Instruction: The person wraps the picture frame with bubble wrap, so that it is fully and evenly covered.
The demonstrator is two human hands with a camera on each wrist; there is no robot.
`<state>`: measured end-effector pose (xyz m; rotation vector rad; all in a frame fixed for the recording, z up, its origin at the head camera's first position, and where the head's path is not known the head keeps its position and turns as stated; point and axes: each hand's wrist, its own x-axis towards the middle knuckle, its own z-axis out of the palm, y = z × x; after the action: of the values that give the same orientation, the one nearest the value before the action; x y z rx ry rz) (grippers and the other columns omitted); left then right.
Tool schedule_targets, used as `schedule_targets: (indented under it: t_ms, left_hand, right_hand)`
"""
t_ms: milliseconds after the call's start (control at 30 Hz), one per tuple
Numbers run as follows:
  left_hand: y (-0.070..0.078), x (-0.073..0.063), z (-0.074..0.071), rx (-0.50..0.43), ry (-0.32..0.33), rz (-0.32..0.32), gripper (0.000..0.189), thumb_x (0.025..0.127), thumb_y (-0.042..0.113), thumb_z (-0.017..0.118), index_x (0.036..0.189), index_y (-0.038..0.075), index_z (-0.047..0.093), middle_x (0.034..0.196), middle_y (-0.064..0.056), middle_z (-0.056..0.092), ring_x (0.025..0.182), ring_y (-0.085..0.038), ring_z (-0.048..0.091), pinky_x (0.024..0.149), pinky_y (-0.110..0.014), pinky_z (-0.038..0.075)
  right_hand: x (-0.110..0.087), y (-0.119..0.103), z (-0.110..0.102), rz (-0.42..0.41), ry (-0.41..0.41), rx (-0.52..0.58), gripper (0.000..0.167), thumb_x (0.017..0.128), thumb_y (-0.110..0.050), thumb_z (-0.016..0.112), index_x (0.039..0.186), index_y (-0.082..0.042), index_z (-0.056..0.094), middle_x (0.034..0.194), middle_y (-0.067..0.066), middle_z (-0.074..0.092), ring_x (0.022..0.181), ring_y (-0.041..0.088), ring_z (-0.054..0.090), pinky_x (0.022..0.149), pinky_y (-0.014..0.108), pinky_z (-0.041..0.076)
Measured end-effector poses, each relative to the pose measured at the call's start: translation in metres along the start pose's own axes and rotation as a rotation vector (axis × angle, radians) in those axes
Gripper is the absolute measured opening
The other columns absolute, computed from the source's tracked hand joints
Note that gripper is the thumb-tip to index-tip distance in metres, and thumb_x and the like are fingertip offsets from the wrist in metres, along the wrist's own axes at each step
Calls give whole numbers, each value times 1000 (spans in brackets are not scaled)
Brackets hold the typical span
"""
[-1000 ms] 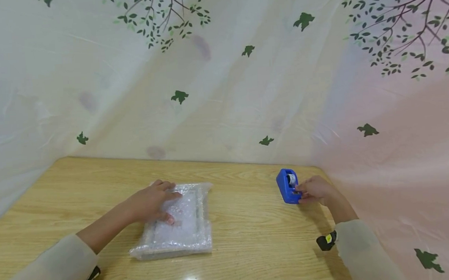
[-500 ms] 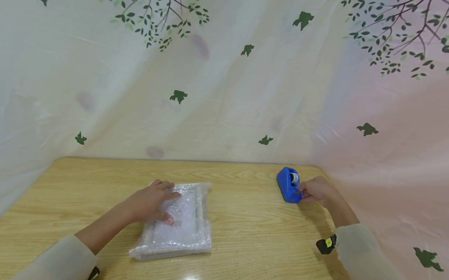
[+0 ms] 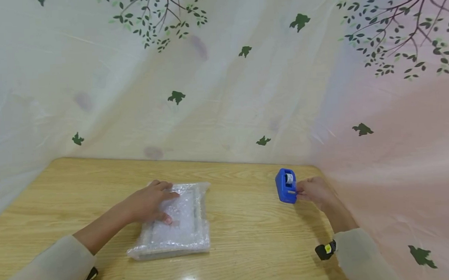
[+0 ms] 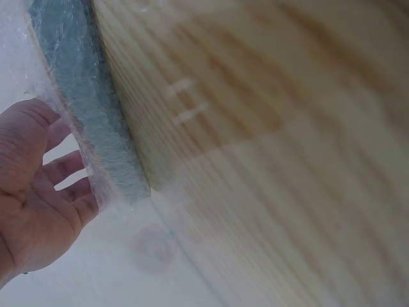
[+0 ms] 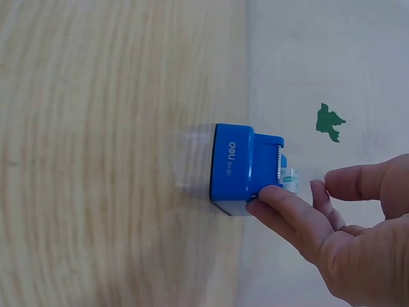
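Note:
Under my left hand (image 3: 148, 204) lies a flat, rectangular package (image 3: 184, 243) in clear bubble wrap. The left palm and spread fingers rest on its upper left part. In the left wrist view, the hand (image 4: 48, 188) is beside the wrapped edge (image 4: 102, 102). At the right stands a blue tape dispenser (image 3: 282, 185) holding a roll of clear tape (image 3: 289, 179). My right hand (image 3: 316, 192) is at its right side. In the right wrist view, that hand (image 5: 345, 230) brings thumb and forefinger together by the tape end (image 5: 291, 179), while other fingers touch the dispenser's side.
Both things are on a light wooden table (image 3: 244, 227). A pale curtain (image 3: 216, 123) printed with leaves and branches hangs behind it and along its right side. Each wrist carries a black strap mount (image 3: 325, 250).
My right fingers have gone from over the dispenser's cutter to its right side. The dispenser turned slightly, then turned back. My left hand stays on the package.

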<state>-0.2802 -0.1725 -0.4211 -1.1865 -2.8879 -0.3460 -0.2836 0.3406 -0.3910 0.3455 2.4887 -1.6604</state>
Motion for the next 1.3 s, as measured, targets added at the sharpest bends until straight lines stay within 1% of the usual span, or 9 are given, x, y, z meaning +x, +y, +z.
schedule_targets:
  t_ms: [167,433,600,700,833,1000,1067,1133,1300]
  left_hand:
    - [-1,0,1,-9,0,-4,74,80,48,81,140,8,62,147,-29,48,130,-50,46,98,-62,49]
    - [0,-1,0,-16,1,0,73,81,47,81,140,8,62,147,-30,48,130,-51,45,98,-63,49]
    - [1,-1,-1,-10,1,9,73,81,46,81,140,7,62,146,-30,48,129,-50,46,98,-62,49]
    - [0,-1,0,-6,2,15,73,81,46,81,140,7,62,146,-31,48,129,-51,47,98,-62,49]
    - [-1,-1,1,-3,7,18,73,81,46,81,139,7,62,145,-31,49,129,-51,47,97,-63,49]
    - [-1,0,2,-10,13,23,73,80,46,82,139,6,62,145,-31,49,128,-51,47,98,-63,49]
    - [-1,0,1,-10,13,23,73,80,46,82,139,6,62,145,-31,49,128,-51,47,98,-63,49]
    - [-1,0,1,-10,10,19,74,80,46,82,139,6,62,145,-31,49,128,-51,47,98,-63,49]
    - [-2,1,1,-16,-4,7,74,81,48,81,140,7,62,146,-31,48,130,-52,46,99,-64,48]
  right_hand:
    - [-3,5,5,-46,60,5,22,101,-3,52,101,19,54,100,21,68,87,20,70,83,35,60]
    - [-10,12,11,-33,142,-42,26,100,-10,50,83,9,55,128,34,57,121,45,62,100,46,51]
    - [-17,13,12,-22,170,-141,32,95,-17,51,64,-8,50,107,18,69,116,37,62,99,47,47]
    - [-20,15,12,-15,170,-165,28,94,-20,52,71,-5,55,99,13,70,113,33,58,97,48,41]
    - [-23,18,11,-27,138,-107,31,99,-19,51,96,9,64,107,17,68,118,38,59,108,55,39]
    - [-27,20,11,-43,121,-114,34,102,-20,50,90,9,64,104,15,65,105,32,64,99,47,51]
    - [-28,20,10,-17,101,-76,34,104,-20,50,94,11,62,99,13,63,96,24,62,92,42,56]
    - [-29,20,10,21,70,9,38,107,-21,51,110,16,58,96,11,62,89,19,64,87,37,59]
    - [-23,23,10,102,8,222,45,108,-20,52,132,18,47,86,11,67,80,18,71,84,34,61]
